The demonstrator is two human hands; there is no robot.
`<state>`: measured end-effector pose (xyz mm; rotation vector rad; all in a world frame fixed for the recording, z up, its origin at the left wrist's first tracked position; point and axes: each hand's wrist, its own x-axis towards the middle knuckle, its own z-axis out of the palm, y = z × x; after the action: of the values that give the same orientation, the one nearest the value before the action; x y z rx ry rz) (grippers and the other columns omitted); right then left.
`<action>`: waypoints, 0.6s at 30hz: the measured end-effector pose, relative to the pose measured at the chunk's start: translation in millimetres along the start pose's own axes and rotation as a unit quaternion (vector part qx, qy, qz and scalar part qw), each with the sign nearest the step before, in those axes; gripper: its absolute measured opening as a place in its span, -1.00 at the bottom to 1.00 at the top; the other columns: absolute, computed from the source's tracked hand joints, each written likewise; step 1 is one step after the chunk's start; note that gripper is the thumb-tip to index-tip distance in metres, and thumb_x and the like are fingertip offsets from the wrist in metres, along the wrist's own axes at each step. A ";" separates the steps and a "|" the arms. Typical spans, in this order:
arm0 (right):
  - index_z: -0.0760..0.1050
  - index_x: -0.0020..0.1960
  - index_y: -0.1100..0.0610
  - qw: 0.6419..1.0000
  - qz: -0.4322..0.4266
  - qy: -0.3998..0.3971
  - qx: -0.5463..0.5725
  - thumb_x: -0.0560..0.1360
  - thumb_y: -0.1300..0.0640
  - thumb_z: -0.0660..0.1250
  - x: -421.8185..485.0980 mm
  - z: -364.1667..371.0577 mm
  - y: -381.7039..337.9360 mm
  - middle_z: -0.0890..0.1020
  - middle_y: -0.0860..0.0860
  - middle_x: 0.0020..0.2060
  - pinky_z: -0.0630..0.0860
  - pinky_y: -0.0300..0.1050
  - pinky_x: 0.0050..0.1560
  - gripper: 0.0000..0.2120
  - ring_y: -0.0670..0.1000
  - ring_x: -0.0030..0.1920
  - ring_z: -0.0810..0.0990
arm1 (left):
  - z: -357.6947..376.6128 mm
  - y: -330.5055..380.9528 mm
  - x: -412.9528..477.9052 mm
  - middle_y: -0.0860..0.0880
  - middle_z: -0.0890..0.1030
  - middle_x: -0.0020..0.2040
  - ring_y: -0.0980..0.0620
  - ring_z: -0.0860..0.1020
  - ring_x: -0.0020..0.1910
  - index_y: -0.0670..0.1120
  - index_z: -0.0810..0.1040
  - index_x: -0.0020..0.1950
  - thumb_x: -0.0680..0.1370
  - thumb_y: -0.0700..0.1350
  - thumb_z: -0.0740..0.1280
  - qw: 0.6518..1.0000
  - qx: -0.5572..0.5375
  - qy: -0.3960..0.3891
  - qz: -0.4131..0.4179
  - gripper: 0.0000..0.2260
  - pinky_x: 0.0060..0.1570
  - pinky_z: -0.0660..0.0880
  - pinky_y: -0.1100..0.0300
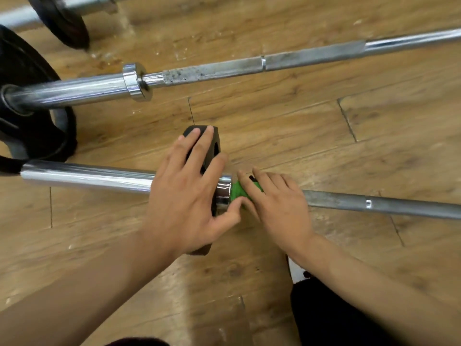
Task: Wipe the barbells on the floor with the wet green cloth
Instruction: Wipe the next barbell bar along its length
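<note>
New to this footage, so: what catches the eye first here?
Two hands at centre: the right hand grips a green cloth round the shaft of the near barbell, the left hand rests flat on a small black plate beside it. Behind lies a second barbell, its shaft speckled.

Gym: steel barbells [224,66] and black weight plates [30,126] on wood-plank floor [299,121].

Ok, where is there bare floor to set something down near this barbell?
Bare floor lies between the near barbell and the middle barbell, right of the small black plate. Another patch lies below the near barbell at far right. The left is crowded by the big black plates.
</note>
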<state>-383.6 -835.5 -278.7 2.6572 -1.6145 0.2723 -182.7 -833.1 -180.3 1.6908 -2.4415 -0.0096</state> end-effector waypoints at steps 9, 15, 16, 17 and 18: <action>0.49 0.43 0.14 0.985 0.160 -0.024 -0.053 0.70 -0.11 0.10 -87.3 -27.9 77.6 0.53 0.20 0.40 0.27 0.23 0.53 -0.54 0.26 0.44 0.44 | -1.8 2.4 -3.0 -0.30 0.38 0.56 -0.29 0.32 0.55 -0.22 0.45 0.49 0.54 0.29 0.16 1.000 0.008 0.001 -0.001 -0.27 0.58 0.19 -0.20; 0.59 0.22 0.16 0.962 0.271 0.014 -0.013 0.69 -0.17 0.00 -39.3 -20.3 13.8 0.63 0.16 0.17 0.30 0.25 0.44 -0.48 0.26 0.19 0.54 | -2.5 0.3 5.8 -0.24 0.43 0.54 -0.22 0.35 0.56 -0.23 0.36 0.57 0.53 0.30 0.12 0.999 -0.023 0.017 -0.031 -0.21 0.61 0.16 -0.10; 0.58 0.23 0.15 0.972 0.235 0.008 -0.009 0.70 -0.17 -0.01 -23.4 -16.3 -7.1 0.64 0.15 0.15 0.32 0.23 0.39 -0.47 0.26 0.15 0.55 | -1.7 -1.3 9.4 -0.23 0.45 0.52 -0.21 0.36 0.55 -0.23 0.35 0.56 0.52 0.30 0.14 0.999 -0.027 0.018 -0.030 -0.21 0.61 0.17 -0.10; 0.57 0.24 0.14 0.978 0.207 0.006 -0.010 0.70 -0.15 -0.03 -10.4 -11.8 -24.7 0.63 0.15 0.14 0.33 0.21 0.36 -0.48 0.25 0.14 0.56 | -1.0 -2.7 13.1 -0.23 0.46 0.51 -0.21 0.37 0.53 -0.22 0.36 0.56 0.51 0.30 0.16 0.999 -0.032 0.016 -0.027 -0.22 0.60 0.17 -0.09; 0.57 0.24 0.14 0.981 0.193 0.008 -0.008 0.70 -0.12 -0.03 -1.2 -7.5 -36.2 0.63 0.14 0.13 0.33 0.21 0.34 -0.50 0.25 0.13 0.56 | -0.8 -3.8 16.3 -0.23 0.48 0.49 -0.21 0.38 0.52 -0.21 0.37 0.54 0.51 0.29 0.17 0.999 -0.034 0.013 -0.027 -0.24 0.60 0.18 -0.07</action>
<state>-353.2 -816.8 -268.8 2.3006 -2.1077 0.2827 -184.6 -849.6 -177.7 1.7175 -2.3493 -0.0765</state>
